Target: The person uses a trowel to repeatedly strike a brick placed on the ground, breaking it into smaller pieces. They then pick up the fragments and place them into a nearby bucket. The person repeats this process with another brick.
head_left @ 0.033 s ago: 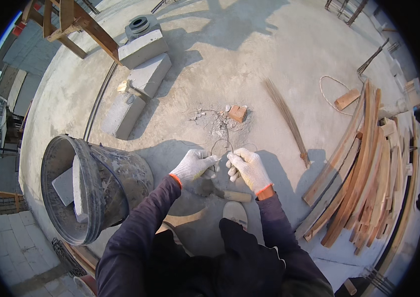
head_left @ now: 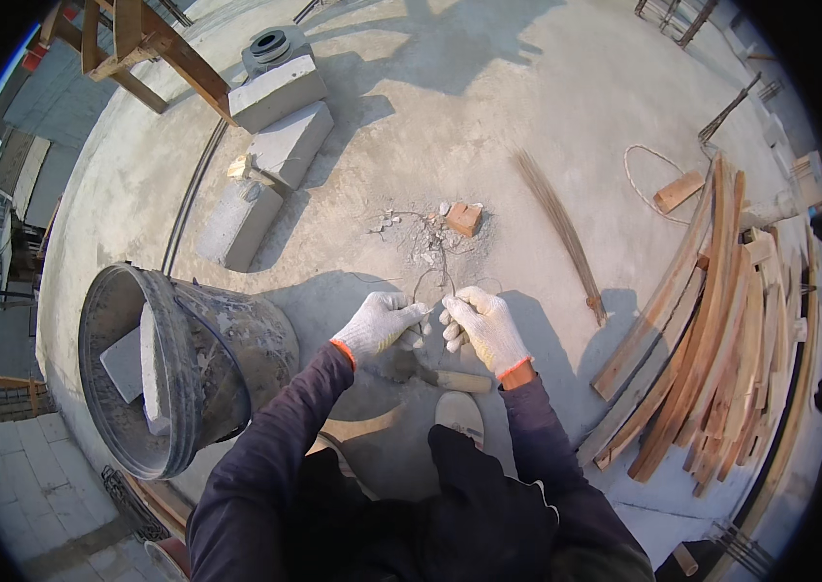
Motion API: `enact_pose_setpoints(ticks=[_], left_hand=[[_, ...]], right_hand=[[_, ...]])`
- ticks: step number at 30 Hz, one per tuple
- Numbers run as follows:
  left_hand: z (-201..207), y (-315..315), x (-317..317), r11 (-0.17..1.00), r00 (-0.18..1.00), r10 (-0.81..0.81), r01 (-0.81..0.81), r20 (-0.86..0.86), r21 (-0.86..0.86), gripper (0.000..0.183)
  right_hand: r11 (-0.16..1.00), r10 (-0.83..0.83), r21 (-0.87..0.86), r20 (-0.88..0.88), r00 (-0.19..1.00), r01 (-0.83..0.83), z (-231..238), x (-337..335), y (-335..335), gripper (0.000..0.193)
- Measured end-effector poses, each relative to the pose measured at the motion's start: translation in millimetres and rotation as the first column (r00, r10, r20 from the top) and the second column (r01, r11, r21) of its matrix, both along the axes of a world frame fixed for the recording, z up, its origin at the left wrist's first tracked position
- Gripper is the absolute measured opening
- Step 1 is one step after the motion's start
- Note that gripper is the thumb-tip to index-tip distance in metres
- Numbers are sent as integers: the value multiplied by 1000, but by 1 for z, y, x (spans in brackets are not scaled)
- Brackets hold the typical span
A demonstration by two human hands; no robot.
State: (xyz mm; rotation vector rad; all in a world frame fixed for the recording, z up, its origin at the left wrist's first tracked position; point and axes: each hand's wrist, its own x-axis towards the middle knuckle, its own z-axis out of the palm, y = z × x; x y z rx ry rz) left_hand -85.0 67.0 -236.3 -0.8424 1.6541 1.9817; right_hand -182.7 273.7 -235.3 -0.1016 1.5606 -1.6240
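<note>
My left hand (head_left: 382, 324) and my right hand (head_left: 485, 328), in white knit gloves with orange cuffs, are raised close together in front of me. Each pinches one side of a thin dark wire (head_left: 417, 282), which arches up between them in a loop. Its ends are hidden in the fingers. Beyond it, grey rubble (head_left: 427, 250) and a broken orange brick piece (head_left: 464, 220) lie on the concrete. Under my hands, near my shoe, rests a trowel with a pale wooden handle (head_left: 462, 381); its blade is in shadow.
A dirty black bucket (head_left: 260, 339) holding block pieces lies tipped at left. Grey blocks (head_left: 241, 225) stand beyond it, by a wooden trestle (head_left: 178, 63). Right of the rubble is a bundle of thin wires (head_left: 566, 238). Wooden strips (head_left: 711, 339) are piled at far right.
</note>
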Motion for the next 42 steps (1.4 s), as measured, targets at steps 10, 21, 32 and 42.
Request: enact_pose_setpoints(ticks=[10, 21, 32, 42], left_hand=[[12, 10, -3, 903, 941, -295, 219, -164, -369, 34], [5, 1, 2, 814, 901, -430, 356, -62, -459, 35], [17, -61, 30, 575, 877, -475, 368, 68, -731, 60], [-3, -49, 53, 517, 854, -473, 469, 217, -716, 62]], right_hand=[[962, -210, -153, 101, 972, 224, -14, -6, 9, 19], [999, 23, 26, -59, 998, -21, -22, 17, 40, 25], [782, -622, -250, -245, 744, 571, 72, -217, 126, 54], [720, 604, 694, -615, 507, -16, -46, -1, 107, 58]])
